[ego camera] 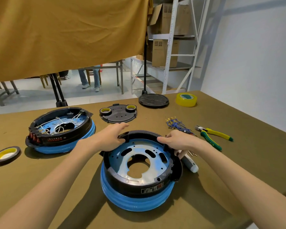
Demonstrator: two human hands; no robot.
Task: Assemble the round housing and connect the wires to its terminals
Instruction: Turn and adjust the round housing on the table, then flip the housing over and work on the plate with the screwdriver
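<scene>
- The round housing [141, 169], near centre on the table [238, 162], is gripped at its far rim by the left hand [111, 137] and right hand [177, 140] (apparently for seating).
- The wires [177, 124] are left unconnected, far right.

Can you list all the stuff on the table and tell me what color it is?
near housing: 1, black on blue, front centre
wired housing: 1, black on blue, left
flat plate: 1, black, carries two small tape rolls
round lid: 1, black, far edge
clear tape: 1, yellowish, far right
tape roll: 1, dark and yellow, far left
wires: bundle, blue, right
pliers: 1, yellow-green handles
left hand: on near housing's rim
right hand: on rim
</scene>
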